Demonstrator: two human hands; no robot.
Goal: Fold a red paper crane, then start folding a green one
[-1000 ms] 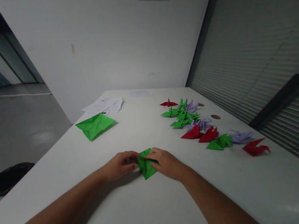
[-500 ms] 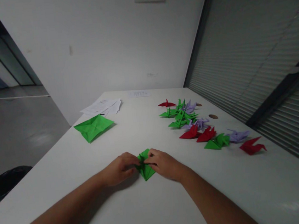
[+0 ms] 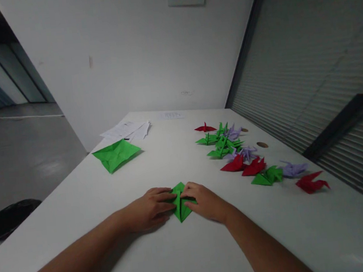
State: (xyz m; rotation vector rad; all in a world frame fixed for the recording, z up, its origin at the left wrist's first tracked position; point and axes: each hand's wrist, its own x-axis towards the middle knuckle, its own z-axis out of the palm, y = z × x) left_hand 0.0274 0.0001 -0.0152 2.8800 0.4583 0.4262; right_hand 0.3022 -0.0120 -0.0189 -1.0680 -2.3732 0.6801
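Note:
A folded piece of green origami paper [image 3: 181,211] lies on the table in front of me, diamond-shaped with a crease down its middle. My left hand [image 3: 150,209] rests flat on its left side, fingers stretched out and pressing on the paper. On the other side, my right hand [image 3: 206,200] has its thumb and forefinger closed around the right flap near the centre crease. Parts of the paper's left and right corners are hidden under the fingers.
Folded paper cranes in green, purple and red [image 3: 252,166] stand in a group along the right. An unfolded green sheet [image 3: 117,155] and white printed papers [image 3: 125,129] lie at the left. A black bin [image 3: 10,219] stands on the floor beyond the table's left edge.
My left fingers have flattened out over the left side of the paper. The right hand stays at the right flap. The middle crease shows more plainly, and the view has shifted slightly.

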